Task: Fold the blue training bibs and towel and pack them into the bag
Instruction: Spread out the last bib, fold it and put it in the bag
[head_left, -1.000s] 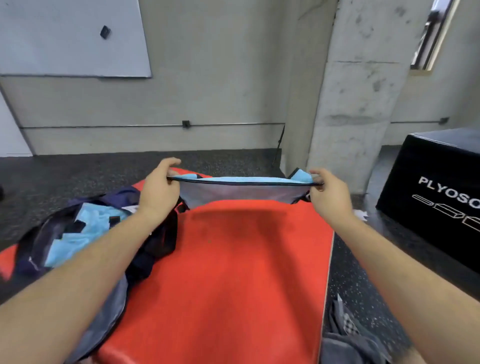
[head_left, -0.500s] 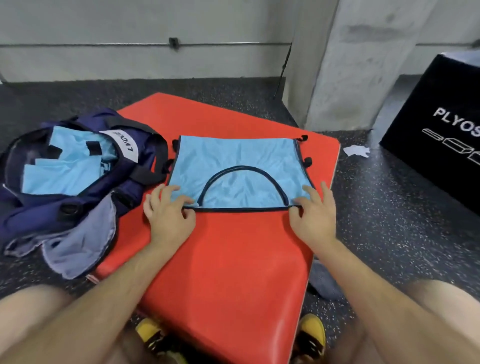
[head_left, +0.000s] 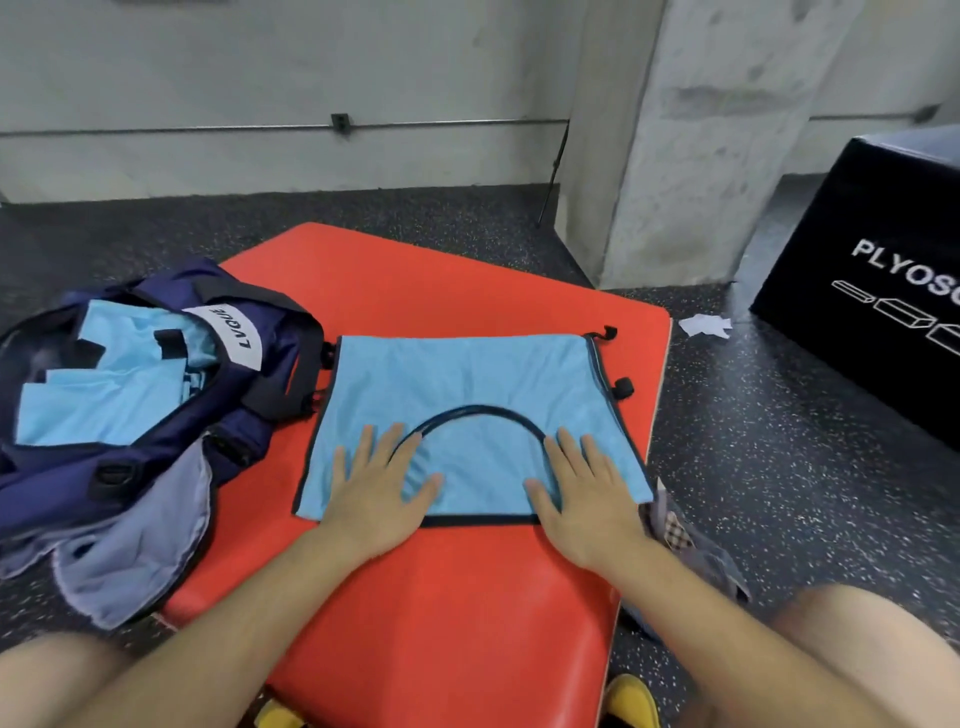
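Note:
A light blue training bib with dark trim lies flat on the red mat, its curved neckline toward me. My left hand presses flat on its near left part, fingers spread. My right hand lies flat on its near right part. The navy bag sits open at the mat's left edge, with folded light blue bibs inside it.
A grey cloth hangs from the bag's near side. A checked grey cloth lies on the floor right of the mat. A black plyo box stands at the right, a concrete pillar behind the mat, a paper scrap on the floor.
The bib, held up stretched between both hands a second ago, was laid on the mat. Both hands have since let go of its near edge and moved onto the cloth, palms flat.

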